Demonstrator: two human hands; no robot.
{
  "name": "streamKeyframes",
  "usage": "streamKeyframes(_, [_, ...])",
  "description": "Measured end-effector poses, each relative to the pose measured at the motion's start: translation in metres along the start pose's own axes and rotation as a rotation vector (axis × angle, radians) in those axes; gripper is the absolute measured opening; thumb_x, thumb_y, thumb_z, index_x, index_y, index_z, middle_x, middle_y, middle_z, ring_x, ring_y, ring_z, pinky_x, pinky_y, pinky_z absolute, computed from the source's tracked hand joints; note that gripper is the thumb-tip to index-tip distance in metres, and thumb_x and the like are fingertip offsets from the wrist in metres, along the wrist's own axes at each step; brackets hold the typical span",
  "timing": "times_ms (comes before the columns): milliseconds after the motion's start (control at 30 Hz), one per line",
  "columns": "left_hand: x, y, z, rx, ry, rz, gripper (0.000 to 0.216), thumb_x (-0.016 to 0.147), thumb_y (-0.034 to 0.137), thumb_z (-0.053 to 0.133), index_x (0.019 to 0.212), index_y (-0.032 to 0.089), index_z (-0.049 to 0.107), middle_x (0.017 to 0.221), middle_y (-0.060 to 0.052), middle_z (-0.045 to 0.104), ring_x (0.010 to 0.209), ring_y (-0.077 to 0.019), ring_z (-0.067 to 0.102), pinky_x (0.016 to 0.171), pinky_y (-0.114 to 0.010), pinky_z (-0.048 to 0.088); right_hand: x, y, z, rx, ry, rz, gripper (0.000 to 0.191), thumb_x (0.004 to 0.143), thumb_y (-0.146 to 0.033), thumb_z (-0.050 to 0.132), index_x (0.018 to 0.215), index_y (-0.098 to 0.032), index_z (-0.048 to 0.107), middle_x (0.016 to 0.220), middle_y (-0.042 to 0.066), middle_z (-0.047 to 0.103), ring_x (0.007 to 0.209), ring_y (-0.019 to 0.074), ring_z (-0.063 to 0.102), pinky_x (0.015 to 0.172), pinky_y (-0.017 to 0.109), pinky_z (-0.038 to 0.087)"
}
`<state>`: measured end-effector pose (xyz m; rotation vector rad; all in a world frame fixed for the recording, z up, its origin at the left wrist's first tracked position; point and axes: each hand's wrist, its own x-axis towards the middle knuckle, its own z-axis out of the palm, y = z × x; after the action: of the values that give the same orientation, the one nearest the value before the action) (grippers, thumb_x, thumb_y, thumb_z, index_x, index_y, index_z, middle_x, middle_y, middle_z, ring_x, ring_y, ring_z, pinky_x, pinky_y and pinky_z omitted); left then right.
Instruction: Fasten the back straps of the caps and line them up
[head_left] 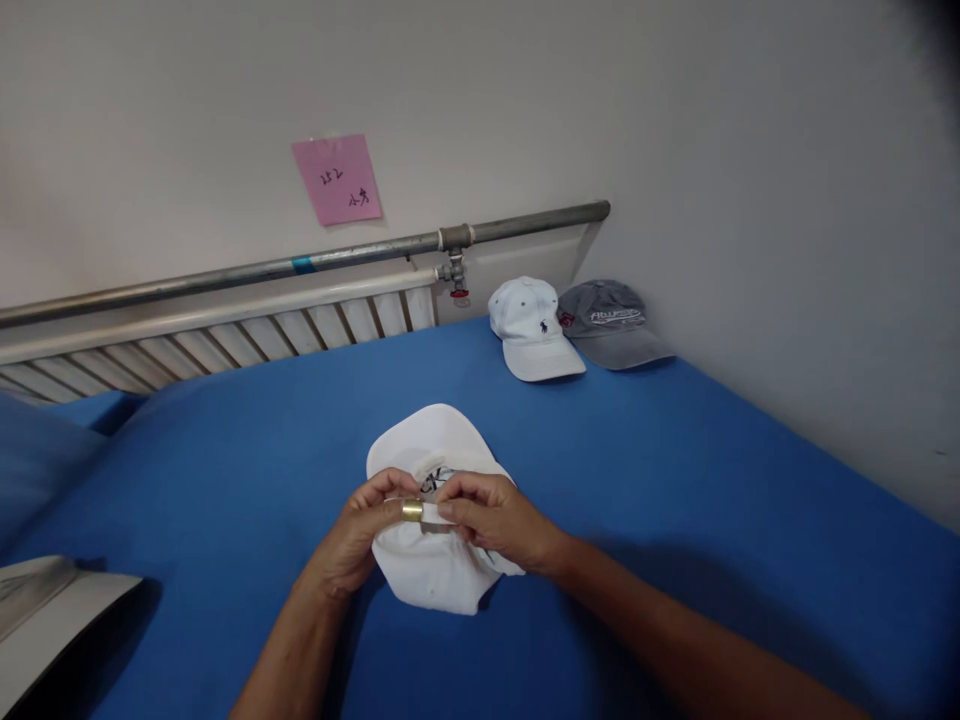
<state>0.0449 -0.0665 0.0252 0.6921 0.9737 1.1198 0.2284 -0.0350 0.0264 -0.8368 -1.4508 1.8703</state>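
A white baseball cap [435, 580] lies on the blue sheet in front of me, its brim pointing away and its back strap facing me. Dark lettering shows inside it, behind the strap. My left hand [367, 525] pinches the strap's left part beside a brass-coloured buckle [412, 510]. Between finger and thumb, my right hand [487, 515] grips the white strap [435, 514] just right of that buckle. Both hands are closed, with the fingertips close together. The right hand covers part of the cap's right side.
A white cap with a small dark emblem [525, 325] and a grey cap [619, 325] sit at the far corner by the wall. A radiator [285, 335] and metal pipe [247, 273] run along the back. A pale curved object [60, 620] stands at the lower left.
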Motion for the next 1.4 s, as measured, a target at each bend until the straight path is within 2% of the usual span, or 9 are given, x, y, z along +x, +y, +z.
streamKeyframes(233, [0.001, -0.002, -0.001, 0.013, 0.001, -0.042, 0.024, 0.061, 0.024, 0.083, 0.075, 0.016, 0.065, 0.062, 0.0, 0.067, 0.05, -0.0095, 0.059, 0.047, -0.017, 0.043, 0.001, 0.002, 0.005, -0.022, 0.064, -0.033, 0.008, 0.077, -0.022, 0.058, 0.073, -0.017, 0.061, 0.05, -0.007, 0.046, 0.045, 0.0058, 0.037, 0.046, 0.02, 0.028])
streamKeyframes(433, [-0.002, -0.001, -0.001, 0.055, -0.008, 0.016, 0.025, 0.062, 0.028, 0.081, 0.076, 0.017, 0.064, 0.06, 0.002, 0.063, 0.046, -0.0067, 0.052, 0.044, -0.016, 0.038, 0.0, 0.0, 0.007, -0.009, 0.11, 0.038, 0.009, 0.078, -0.019, 0.056, 0.069, -0.017, 0.058, 0.047, -0.007, 0.045, 0.043, 0.0054, 0.036, 0.044, 0.019, 0.027])
streamKeyframes(700, [-0.008, 0.003, -0.01, 0.177, -0.116, 0.098, 0.03, 0.059, 0.02, 0.082, 0.083, 0.022, 0.063, 0.08, 0.002, 0.065, 0.061, -0.0093, 0.056, 0.054, -0.019, 0.044, 0.001, 0.001, 0.005, 0.08, 0.093, 0.08, 0.006, 0.075, -0.02, 0.057, 0.07, -0.016, 0.058, 0.046, -0.008, 0.043, 0.041, 0.0044, 0.035, 0.041, 0.018, 0.025])
streamKeyframes(800, [-0.008, 0.005, -0.011, 0.251, -0.117, 0.104, 0.029, 0.061, 0.019, 0.083, 0.083, 0.022, 0.064, 0.079, 0.002, 0.064, 0.062, -0.0087, 0.055, 0.056, -0.018, 0.043, 0.0, -0.002, 0.006, 0.093, 0.082, 0.098, 0.005, 0.074, -0.019, 0.057, 0.07, -0.016, 0.058, 0.045, -0.008, 0.042, 0.041, 0.0042, 0.034, 0.04, 0.017, 0.024])
streamKeyframes(967, [-0.006, 0.003, -0.01, 0.281, -0.044, 0.139, 0.025, 0.062, 0.021, 0.083, 0.078, 0.02, 0.065, 0.074, 0.003, 0.063, 0.06, -0.0079, 0.054, 0.055, -0.017, 0.041, -0.001, -0.003, 0.001, 0.141, 0.046, 0.098, 0.007, 0.072, -0.022, 0.06, 0.07, -0.016, 0.059, 0.045, -0.009, 0.041, 0.04, 0.0038, 0.034, 0.038, 0.016, 0.022])
streamKeyframes(1133, [-0.006, 0.003, -0.007, 0.213, 0.001, 0.087, 0.023, 0.061, 0.025, 0.084, 0.074, 0.018, 0.067, 0.068, 0.002, 0.064, 0.054, -0.0079, 0.055, 0.05, -0.017, 0.041, 0.001, 0.004, -0.007, 0.198, -0.065, 0.13, 0.012, 0.071, -0.026, 0.064, 0.075, -0.016, 0.06, 0.048, -0.008, 0.046, 0.038, 0.0031, 0.034, 0.036, 0.016, 0.021])
streamKeyframes(1300, [-0.005, 0.002, -0.003, 0.123, 0.043, 0.014, 0.029, 0.053, 0.027, 0.088, 0.073, 0.017, 0.07, 0.061, 0.001, 0.067, 0.046, -0.008, 0.056, 0.045, -0.016, 0.04, 0.005, 0.009, -0.01, 0.274, -0.105, 0.159, 0.015, 0.071, -0.027, 0.067, 0.077, -0.016, 0.06, 0.057, -0.005, 0.053, 0.041, 0.0025, 0.037, 0.036, 0.015, 0.019])
streamKeyframes(1400, [-0.004, 0.001, -0.002, 0.08, 0.031, -0.011, 0.031, 0.051, 0.027, 0.089, 0.074, 0.017, 0.071, 0.061, -0.001, 0.069, 0.046, -0.0098, 0.059, 0.045, -0.017, 0.043, 0.006, 0.009, -0.01, 0.281, -0.122, 0.182, 0.016, 0.07, -0.026, 0.068, 0.078, -0.016, 0.06, 0.058, -0.005, 0.052, 0.042, 0.0023, 0.036, 0.037, 0.015, 0.019])
